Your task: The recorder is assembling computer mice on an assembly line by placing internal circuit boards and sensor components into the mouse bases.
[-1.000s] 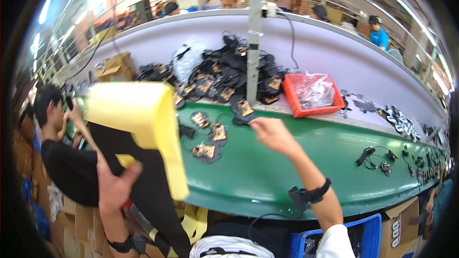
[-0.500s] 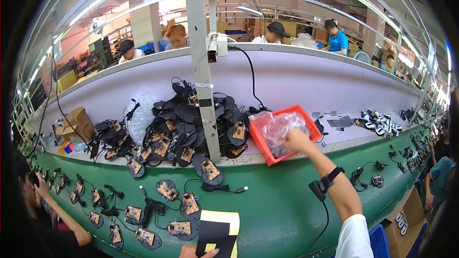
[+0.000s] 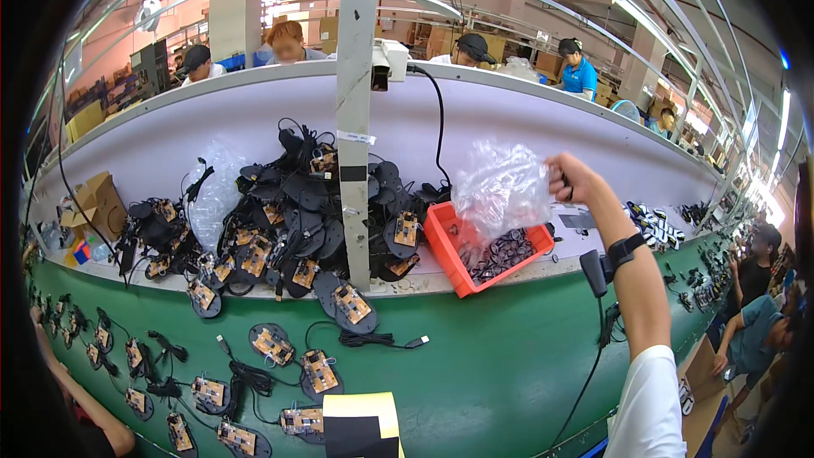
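Note:
My right hand (image 3: 571, 178) is raised above the right part of a red plastic bin (image 3: 445, 263), closed on the edge of a transparent plastic bag (image 3: 502, 185). The crumpled bag hangs to the left of the fingers, its lower end reaching down into the bin. Many small dark ring-like parts (image 3: 507, 256) lie uncovered inside the bin. A strap with a black device (image 3: 609, 265) is around my right forearm, and a cable runs down from it. At the bottom edge stands a yellow and black card or folder (image 3: 360, 414); my left hand is out of view below it.
A tall pile of black round bases with brown circuit boards (image 3: 297, 212) is heaped behind a metal post (image 3: 356, 119). Several more boards with cables (image 3: 318, 371) lie on the green belt (image 3: 475, 356). White-and-black parts (image 3: 657, 227) sit farther right. Other people work on both sides and beyond the partition.
My right hand has risen from inside the bin and moved right, lifting the plastic bag and baring the small parts. My left hand has dropped out of view; the card sits lower.

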Motion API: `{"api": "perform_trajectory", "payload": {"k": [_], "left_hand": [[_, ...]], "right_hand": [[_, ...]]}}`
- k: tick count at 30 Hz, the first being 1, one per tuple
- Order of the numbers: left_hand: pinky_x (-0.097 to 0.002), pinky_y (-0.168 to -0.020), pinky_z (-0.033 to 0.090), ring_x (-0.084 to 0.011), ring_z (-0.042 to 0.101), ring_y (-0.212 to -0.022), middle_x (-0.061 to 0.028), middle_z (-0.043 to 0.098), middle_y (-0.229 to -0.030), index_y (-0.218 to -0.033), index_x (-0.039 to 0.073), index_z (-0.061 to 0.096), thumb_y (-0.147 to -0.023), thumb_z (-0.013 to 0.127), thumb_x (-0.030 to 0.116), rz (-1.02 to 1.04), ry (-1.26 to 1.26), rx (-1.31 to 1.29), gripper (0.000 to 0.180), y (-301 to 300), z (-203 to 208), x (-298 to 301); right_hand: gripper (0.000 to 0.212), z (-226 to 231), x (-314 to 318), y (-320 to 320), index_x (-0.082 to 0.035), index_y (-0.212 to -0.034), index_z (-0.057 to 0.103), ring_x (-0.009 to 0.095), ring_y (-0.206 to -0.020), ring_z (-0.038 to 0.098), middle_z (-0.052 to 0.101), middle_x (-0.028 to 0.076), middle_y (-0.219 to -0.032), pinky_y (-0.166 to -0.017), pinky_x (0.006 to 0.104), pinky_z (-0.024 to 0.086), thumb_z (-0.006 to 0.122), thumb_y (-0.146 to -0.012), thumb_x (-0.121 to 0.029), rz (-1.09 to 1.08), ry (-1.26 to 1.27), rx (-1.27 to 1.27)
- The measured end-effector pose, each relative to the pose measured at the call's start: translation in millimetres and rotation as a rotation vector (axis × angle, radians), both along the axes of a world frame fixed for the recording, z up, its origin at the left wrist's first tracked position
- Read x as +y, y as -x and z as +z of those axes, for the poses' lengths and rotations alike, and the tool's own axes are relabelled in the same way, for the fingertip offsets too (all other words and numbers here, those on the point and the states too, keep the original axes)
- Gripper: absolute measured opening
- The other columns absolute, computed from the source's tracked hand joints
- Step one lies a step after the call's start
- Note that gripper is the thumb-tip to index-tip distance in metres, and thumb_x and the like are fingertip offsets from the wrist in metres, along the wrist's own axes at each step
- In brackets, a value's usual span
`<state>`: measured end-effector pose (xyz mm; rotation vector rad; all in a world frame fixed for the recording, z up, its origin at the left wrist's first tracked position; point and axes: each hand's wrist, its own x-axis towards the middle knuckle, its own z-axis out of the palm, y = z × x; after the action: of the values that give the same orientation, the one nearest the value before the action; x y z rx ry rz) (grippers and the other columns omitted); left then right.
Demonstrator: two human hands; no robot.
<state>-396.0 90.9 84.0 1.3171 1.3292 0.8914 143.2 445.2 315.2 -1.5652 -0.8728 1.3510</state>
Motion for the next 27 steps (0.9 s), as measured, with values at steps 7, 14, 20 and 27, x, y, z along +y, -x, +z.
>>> {"api": "perform_trajectory", "payload": {"k": [7, 14, 20, 27], "left_hand": [[-0.0324, -0.071, 0.056, -0.014, 0.072, -0.078, -0.0097, 0.077, -0.086, -0.098, -0.004, 0.074, -0.09, 0.077, 0.015, -0.049, -0.062, 0.024, 0.021, 18.1, -3.4, 1.0], [-0.0332, -0.071, 0.056, -0.0167, 0.074, -0.078, -0.0133, 0.077, -0.085, -0.098, -0.005, 0.074, -0.09, 0.077, 0.013, -0.095, -0.137, 0.029, 0.02, 3.6, 13.4, -1.1], [-0.0372, -0.072, 0.057, -0.0277, 0.075, -0.076, -0.0151, 0.076, -0.085, -0.098, -0.004, 0.074, -0.087, 0.078, 0.01, -0.117, -0.27, 0.14, 0.018, -3.9, 10.7, -14.7], [-0.037, -0.07, 0.055, -0.0224, 0.068, -0.07, -0.0128, 0.072, -0.082, -0.091, -0.006, 0.074, -0.088, 0.079, 0.01, -0.046, -0.124, 0.163, 0.016, -38.8, -54.9, -33.5]], "right_hand": [[0.025, -104.0, -34.0, -5.9, -0.016, -0.075, 0.046, 0.008, -0.049, 0.037, 0.04, -0.006, -0.064, -0.038, 0.0249, 0.023, 0.055, -0.098, -0.022, -0.235, -0.164, 0.118], [0.033, -39.2, -69.7, -22.8, -0.014, -0.078, 0.046, 0.008, -0.049, 0.037, 0.039, -0.003, -0.065, -0.041, 0.0263, 0.026, 0.053, -0.106, -0.031, -0.654, -0.875, -0.131], [0.035, -53.7, -120.7, -93.0, -0.013, -0.079, 0.043, 0.011, -0.053, 0.04, 0.04, -0.001, -0.068, -0.041, 0.0265, 0.025, 0.053, -0.107, -0.031, -0.883, -0.746, 0.056], [0.018, -91.2, -409.5, -95.4, -0.013, -0.093, 0.058, 0.003, -0.052, 0.037, 0.038, -0.007, -0.067, -0.041, 0.0213, 0.025, 0.061, -0.104, -0.027, -0.97, -0.659, -0.467]]}}
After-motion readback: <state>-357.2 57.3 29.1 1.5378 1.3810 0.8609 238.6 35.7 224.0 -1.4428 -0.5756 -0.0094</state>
